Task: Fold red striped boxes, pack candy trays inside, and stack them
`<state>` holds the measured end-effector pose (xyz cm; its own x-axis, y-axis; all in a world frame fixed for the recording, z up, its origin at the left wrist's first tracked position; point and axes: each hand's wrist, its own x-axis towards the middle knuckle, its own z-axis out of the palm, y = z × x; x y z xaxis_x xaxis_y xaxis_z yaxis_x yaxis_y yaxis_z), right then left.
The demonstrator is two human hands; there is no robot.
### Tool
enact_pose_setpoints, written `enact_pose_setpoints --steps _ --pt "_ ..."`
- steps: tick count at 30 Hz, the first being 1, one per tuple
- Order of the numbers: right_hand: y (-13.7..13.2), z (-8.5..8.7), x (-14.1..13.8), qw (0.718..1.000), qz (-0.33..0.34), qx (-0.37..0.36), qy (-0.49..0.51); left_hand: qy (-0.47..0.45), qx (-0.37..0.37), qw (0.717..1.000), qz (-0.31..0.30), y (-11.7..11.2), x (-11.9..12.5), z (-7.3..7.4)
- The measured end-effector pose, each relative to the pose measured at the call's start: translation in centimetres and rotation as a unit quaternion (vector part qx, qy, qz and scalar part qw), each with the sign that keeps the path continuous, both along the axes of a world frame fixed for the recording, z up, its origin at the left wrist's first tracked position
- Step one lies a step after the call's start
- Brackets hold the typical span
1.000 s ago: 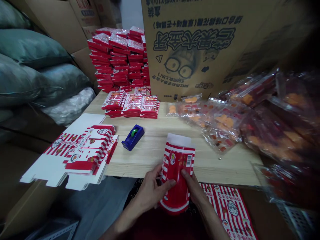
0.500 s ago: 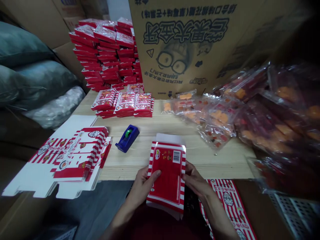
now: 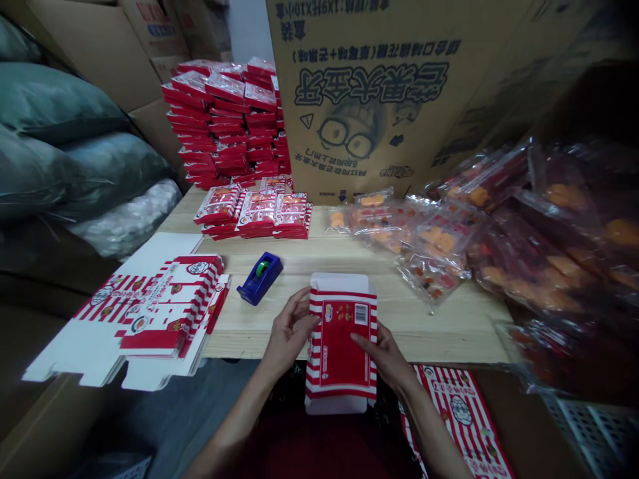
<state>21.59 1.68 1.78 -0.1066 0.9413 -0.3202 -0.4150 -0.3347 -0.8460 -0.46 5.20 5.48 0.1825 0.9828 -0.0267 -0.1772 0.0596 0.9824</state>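
A red carton (image 3: 344, 352) with red-and-white striped edges and white end flaps is held at the table's front edge, its barcode side up. My left hand (image 3: 292, 329) grips its left side, with the thumb at the edge and the fingers partly hidden beyond it. On the other side, my right hand (image 3: 387, 352) clasps the carton, thumb lying across the red face and fingers behind. A blue tape dispenser (image 3: 260, 278) with a green core sits to the left, beyond my left hand.
Flat striped cartons (image 3: 164, 306) lie stacked at left. Filled red boxes (image 3: 227, 123) are piled behind, with smaller stacks (image 3: 257, 211) in front. Clear candy packets (image 3: 434, 246) heap up at right. A large cardboard box (image 3: 369, 173) stands at the back; more striped card (image 3: 462, 412) lies below right.
The carton now sits more upright, with more of its striped left side showing. My left hand has moved up along its edge, and my right thumb has come onto its face.
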Motion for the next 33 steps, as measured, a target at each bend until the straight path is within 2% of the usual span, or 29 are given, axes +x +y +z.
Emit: enact_pose_setpoints --steps 4,8,11,15,18,21,25,29,33 --pt "-1.3 1.8 -1.0 0.997 -0.009 0.012 -0.07 0.006 -0.004 0.999 0.036 0.2 0.8 0.4" --pt "-1.8 2.1 -1.0 0.997 -0.04 -0.001 -0.065 0.009 -0.021 0.998 0.054 0.2 1.8 -0.1" --pt "-1.8 1.8 0.4 1.0 -0.011 -0.024 0.01 -0.041 -0.032 0.998 0.039 0.2 2.0 0.2" --pt "-1.5 1.5 2.0 0.997 0.04 -0.003 0.071 -0.065 -0.035 0.997 -0.005 0.3 1.6 1.4" --pt "-0.9 0.9 1.7 0.998 0.006 0.012 0.059 -0.062 -0.036 0.997 -0.033 0.3 1.3 1.8" --pt "-0.2 0.1 0.4 0.998 -0.055 0.015 0.012 -0.045 -0.035 0.997 -0.058 0.1 1.2 1.2" --pt "-0.1 -0.2 -0.8 0.997 -0.059 0.037 -0.037 -0.028 -0.018 0.998 -0.047 -0.1 0.9 -0.5" --pt "-0.5 1.2 -0.9 0.989 -0.089 0.093 -0.072 -0.017 -0.032 0.999 -0.007 -0.3 0.6 -1.6" --pt "0.1 2.9 0.0 0.982 -0.102 0.131 -0.09 -0.02 -0.046 0.999 -0.006 -0.2 0.3 -1.0"
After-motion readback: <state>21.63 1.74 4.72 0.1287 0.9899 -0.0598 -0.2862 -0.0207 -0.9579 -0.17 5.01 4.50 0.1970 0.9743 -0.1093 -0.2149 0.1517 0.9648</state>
